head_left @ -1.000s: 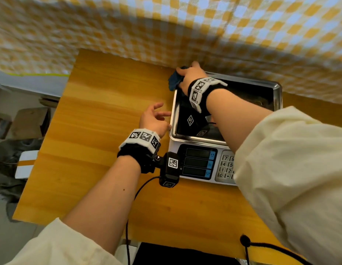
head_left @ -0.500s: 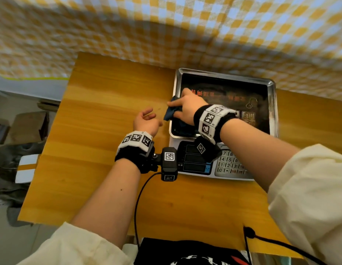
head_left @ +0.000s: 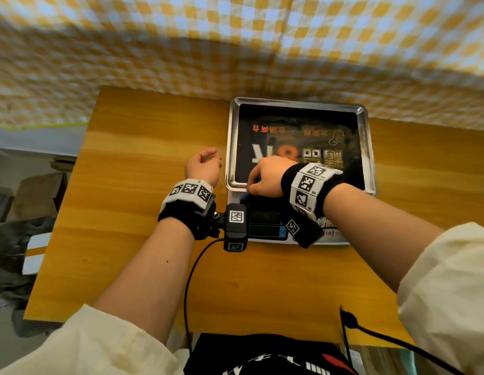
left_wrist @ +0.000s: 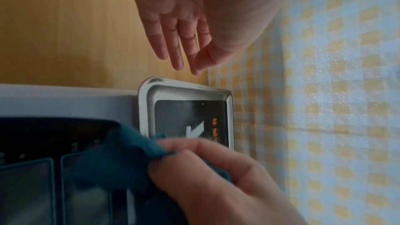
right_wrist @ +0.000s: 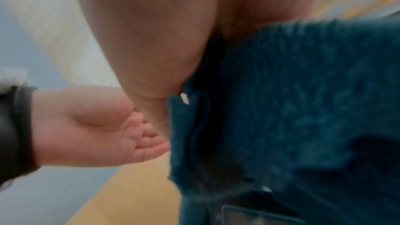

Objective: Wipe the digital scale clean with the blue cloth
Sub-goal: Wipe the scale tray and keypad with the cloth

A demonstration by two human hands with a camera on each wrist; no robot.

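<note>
My right hand (head_left: 265,177) has its grip clamped on the blue cloth (left_wrist: 121,158), bunched at the steel pan's near-left corner, over the display of the digital scale (head_left: 300,147). My left hand (head_left: 202,169) hangs at the scale's nine o'clock over the tabletop (head_left: 143,185), fingers loosely apart, holding nothing.

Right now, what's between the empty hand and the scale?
Only bare wooden table; the left wrist view shows the left hand apart from the scale.
</note>
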